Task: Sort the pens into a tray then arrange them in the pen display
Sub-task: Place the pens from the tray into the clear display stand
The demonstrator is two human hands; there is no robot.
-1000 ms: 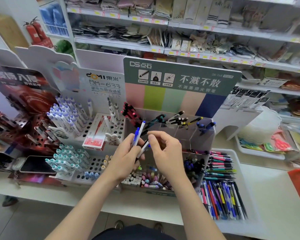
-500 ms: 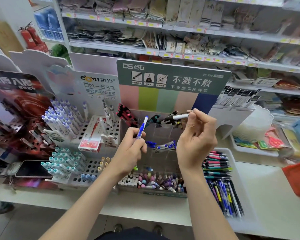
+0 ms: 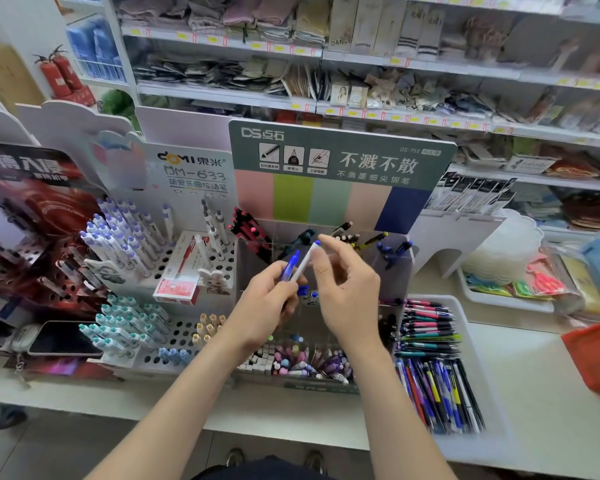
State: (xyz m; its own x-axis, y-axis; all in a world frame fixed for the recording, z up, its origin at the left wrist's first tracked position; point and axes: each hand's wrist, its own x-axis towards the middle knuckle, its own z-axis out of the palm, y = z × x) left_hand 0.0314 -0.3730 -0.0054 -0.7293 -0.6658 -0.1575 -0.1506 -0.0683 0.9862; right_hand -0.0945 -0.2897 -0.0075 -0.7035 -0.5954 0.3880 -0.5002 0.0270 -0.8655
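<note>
In front of the pen display (image 3: 329, 202), the left hand (image 3: 267, 306) gripped a blue pen (image 3: 289, 270) and a white pen (image 3: 303, 263), its fingers curled round their lower ends. The right hand (image 3: 349, 289) pinched the white pen's upper end between thumb and forefinger, its other fingers loosely bent. Just beside the display on the right, the white tray (image 3: 465, 317) on the table (image 3: 541, 375) held loose pens (image 3: 437, 393) in 2 groups, pink and green behind, blue and black in front
</note>
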